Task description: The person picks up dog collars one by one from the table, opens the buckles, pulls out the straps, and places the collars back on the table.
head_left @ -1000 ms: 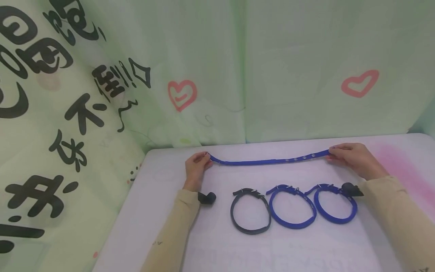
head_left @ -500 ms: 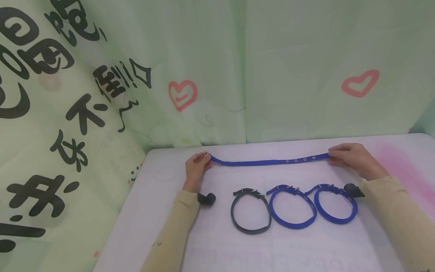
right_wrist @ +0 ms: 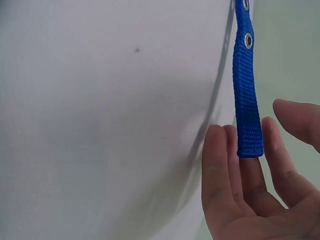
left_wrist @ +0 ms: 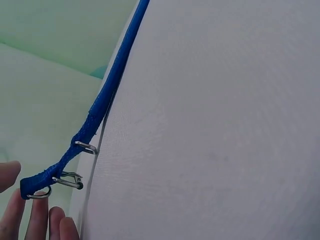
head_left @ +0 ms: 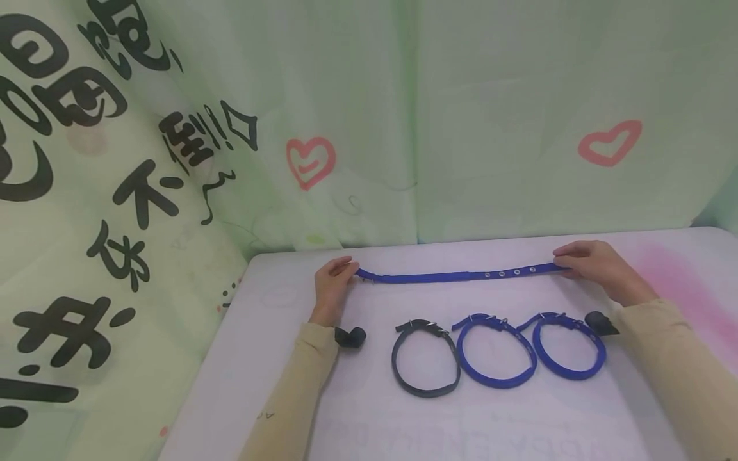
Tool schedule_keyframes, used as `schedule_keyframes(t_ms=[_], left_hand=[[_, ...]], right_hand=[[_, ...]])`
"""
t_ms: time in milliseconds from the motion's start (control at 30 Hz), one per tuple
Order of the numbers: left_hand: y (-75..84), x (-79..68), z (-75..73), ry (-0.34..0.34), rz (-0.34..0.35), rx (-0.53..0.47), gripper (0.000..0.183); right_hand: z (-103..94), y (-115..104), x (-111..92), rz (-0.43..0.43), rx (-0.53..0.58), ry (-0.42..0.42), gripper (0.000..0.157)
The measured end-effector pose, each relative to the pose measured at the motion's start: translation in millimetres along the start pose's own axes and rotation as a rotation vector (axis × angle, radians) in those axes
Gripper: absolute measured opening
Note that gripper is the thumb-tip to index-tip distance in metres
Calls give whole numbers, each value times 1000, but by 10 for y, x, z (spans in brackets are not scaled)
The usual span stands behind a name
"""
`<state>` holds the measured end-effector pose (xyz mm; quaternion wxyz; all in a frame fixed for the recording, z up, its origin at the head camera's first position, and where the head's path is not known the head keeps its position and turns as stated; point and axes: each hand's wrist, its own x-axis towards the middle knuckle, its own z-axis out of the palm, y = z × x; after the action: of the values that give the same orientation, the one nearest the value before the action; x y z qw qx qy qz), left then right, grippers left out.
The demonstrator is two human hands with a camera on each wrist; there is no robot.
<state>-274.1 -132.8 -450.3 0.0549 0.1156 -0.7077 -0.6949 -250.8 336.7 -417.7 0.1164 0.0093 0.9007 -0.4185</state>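
Note:
A blue pet collar [head_left: 426, 278] lies stretched out lengthwise near the table's far edge. At its buckle end is my left hand [head_left: 333, 285]. The left wrist view shows the collar's folded end [left_wrist: 32, 186] at the fingertips, with the thumb [left_wrist: 9, 176] lifted apart from it; a metal buckle [left_wrist: 67, 181] and D-ring hang there. My right hand [head_left: 602, 272] is at the eyelet end. In the right wrist view the strap tip [right_wrist: 249, 142] lies against fairly straight fingers [right_wrist: 216, 160], and the thumb stands away from it.
Closer to me, three buckled collars lie in a row: a black one [head_left: 426, 392], a blue one [head_left: 498, 383] and another blue one [head_left: 571, 372]. They sit between my forearms on the white table [head_left: 277, 384]. A green curtain [head_left: 490, 179] hangs behind the table.
Both hands pinched the collar's ends earlier; now their fingers have loosened. The collar has sunk slightly, and its right tip shows below the right thumb. The three buckled collars have stayed put.

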Motion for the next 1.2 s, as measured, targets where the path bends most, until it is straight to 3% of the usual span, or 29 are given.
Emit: schedule_keyframes(t_ms=[333,500,833,1200], left_hand=[[57,-15,-92,29,-8,68,37],[118,-105,-140,30,33,118,36],[200,-281,-157,18,92,111,31],[278,-503,-145,-48,156,158,25]], right_hand=[[-26,-105,-64,19,-43,29,59],[7,-171,-110,12,-70,62,56],[215,-443,-353,-98,-82,165,50],[467,-731,-554,-216,-119,146,47]])
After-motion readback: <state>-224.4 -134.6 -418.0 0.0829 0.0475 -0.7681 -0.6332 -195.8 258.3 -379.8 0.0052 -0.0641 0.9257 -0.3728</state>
